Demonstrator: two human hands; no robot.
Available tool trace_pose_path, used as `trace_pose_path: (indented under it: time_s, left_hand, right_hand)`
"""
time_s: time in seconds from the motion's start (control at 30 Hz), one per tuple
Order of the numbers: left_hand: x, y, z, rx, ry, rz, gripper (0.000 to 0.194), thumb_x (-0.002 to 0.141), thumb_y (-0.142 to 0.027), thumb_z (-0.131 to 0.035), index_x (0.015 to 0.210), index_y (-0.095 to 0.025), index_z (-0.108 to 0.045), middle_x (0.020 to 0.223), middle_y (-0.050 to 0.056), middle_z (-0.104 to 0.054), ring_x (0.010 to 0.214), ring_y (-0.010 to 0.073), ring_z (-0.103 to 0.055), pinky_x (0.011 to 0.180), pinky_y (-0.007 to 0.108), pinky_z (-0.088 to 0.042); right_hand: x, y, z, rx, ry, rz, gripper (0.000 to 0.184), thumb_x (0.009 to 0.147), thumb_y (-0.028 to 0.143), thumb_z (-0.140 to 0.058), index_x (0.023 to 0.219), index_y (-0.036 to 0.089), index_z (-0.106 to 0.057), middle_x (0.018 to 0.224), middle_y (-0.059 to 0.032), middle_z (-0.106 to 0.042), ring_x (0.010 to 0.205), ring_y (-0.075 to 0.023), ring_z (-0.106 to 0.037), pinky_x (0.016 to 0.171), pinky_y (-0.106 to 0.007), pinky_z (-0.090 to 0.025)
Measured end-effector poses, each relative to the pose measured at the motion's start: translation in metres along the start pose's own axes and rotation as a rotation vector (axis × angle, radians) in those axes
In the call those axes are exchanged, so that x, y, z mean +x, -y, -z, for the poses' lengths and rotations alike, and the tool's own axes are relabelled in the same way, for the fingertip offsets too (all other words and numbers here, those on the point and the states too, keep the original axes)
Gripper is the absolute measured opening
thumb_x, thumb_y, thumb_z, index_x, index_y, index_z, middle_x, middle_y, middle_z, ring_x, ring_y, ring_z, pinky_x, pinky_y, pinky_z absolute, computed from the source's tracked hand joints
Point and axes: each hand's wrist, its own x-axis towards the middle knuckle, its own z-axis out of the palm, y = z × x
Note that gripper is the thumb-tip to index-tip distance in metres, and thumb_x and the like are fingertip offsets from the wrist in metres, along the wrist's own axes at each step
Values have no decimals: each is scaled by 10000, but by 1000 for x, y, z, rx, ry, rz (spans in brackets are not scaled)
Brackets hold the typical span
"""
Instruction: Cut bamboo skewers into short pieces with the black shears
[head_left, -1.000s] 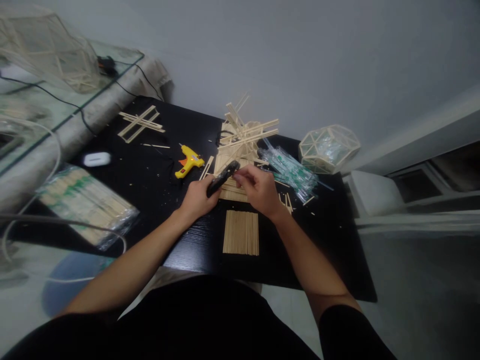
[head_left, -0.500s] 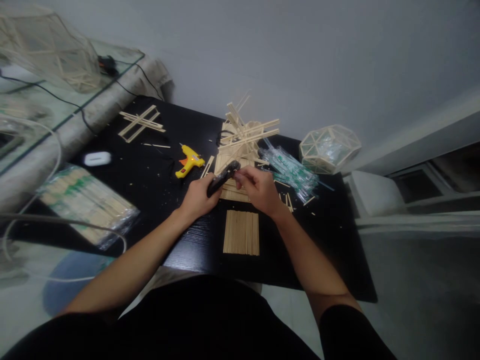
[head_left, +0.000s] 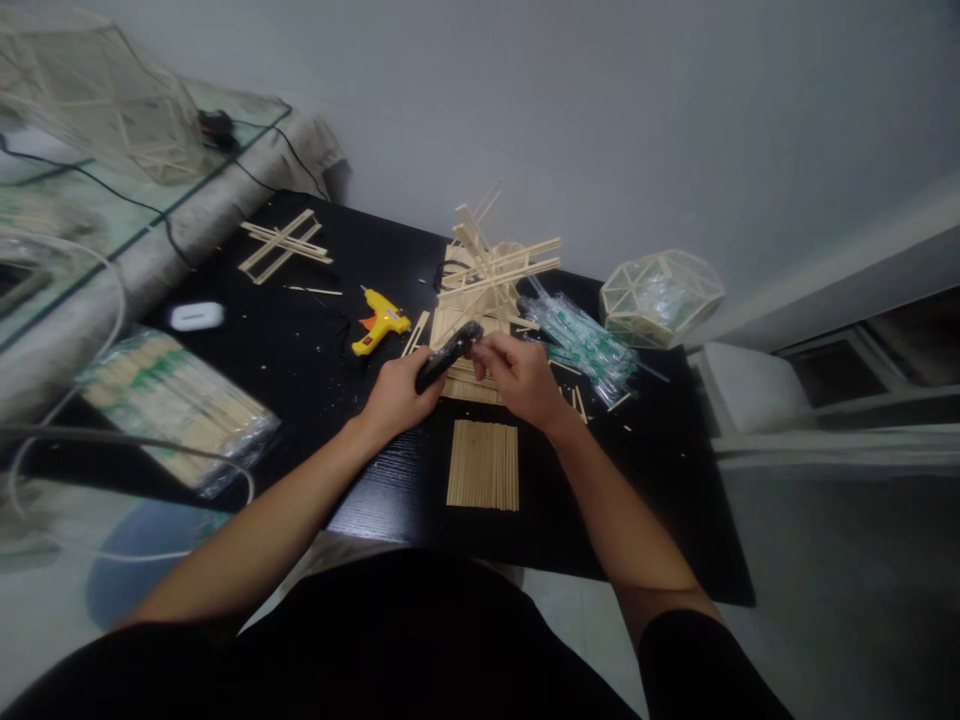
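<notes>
My left hand (head_left: 399, 392) is closed around a black-handled tool (head_left: 441, 366), pliers-like in outline, with its dark head pointing up and to the right. At that head, my right hand (head_left: 521, 378) has its fingers pinched together; whatever they hold is too small to make out. Beneath both hands lies a layered stack of pale wooden sticks (head_left: 472, 390), partly covered by them. Nearer to me, a flat square panel of sticks laid side by side (head_left: 483, 465) rests on the black table (head_left: 375, 500).
Left of my hands lies a yellow glue gun (head_left: 381, 322). Crossed sticks (head_left: 285, 245), a white case (head_left: 197, 316) and a bagged bundle of sticks (head_left: 176, 410) are further left. To the right are plastic wrappers (head_left: 581, 335) and a faceted stick frame (head_left: 660, 298).
Almost nothing differs. The whole view has shifted very slightly, while both hands and the black-handled tool keep their places over the stack.
</notes>
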Motion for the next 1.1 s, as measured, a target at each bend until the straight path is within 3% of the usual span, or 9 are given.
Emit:
trace_pose_path:
  time_s: [0.6,1.1]
  left_hand:
    - [0,-1,-1,11,25,63,118,910,-274,-595,830,-189,-612,673,-13,-606,594,133,-550,616,246,-418]
    - [2,0,0,100,60,124,99,871,-210,-588,851,-175,-678,699,31,-666,618,161,-586,645,268,-422]
  right_hand:
    - [2,-4,-1,-26,-21,8,330,1029,266,-541,713,195,-603,641,33,-620,547,-97,-492,650,-261,-407]
    - [2,-6,-5,-32,-40,-76,266,1011,315,-564,798,185,-657,677,13,-673,569,-111,-523,621,-259,-408]
